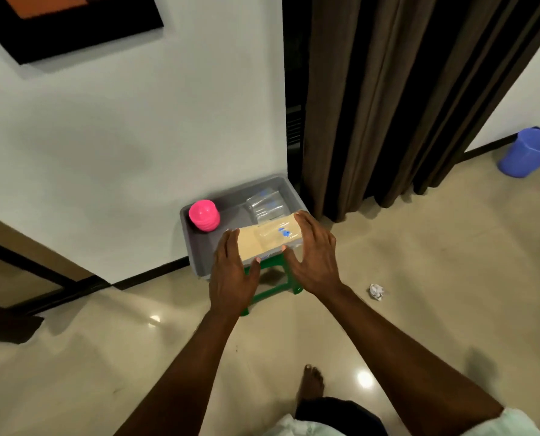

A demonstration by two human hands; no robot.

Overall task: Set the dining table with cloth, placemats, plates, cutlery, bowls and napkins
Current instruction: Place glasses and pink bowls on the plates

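Cream packet (264,239) in clear wrap with blue marks, over grey tray (199,247), both hands' straight fingers (306,223) flanking it

A tray (199,265) sits on a stool (273,280) against the wall — a stack of bowls (204,215) in its left part, clear packets (265,205) at the back right, a flat pack (264,239) in front between the left hand (230,275) and right hand (314,256). A crumpled paper (376,291) lies on the floor to the right — a bucket (528,152) farther back right, beside the curtain (397,99).
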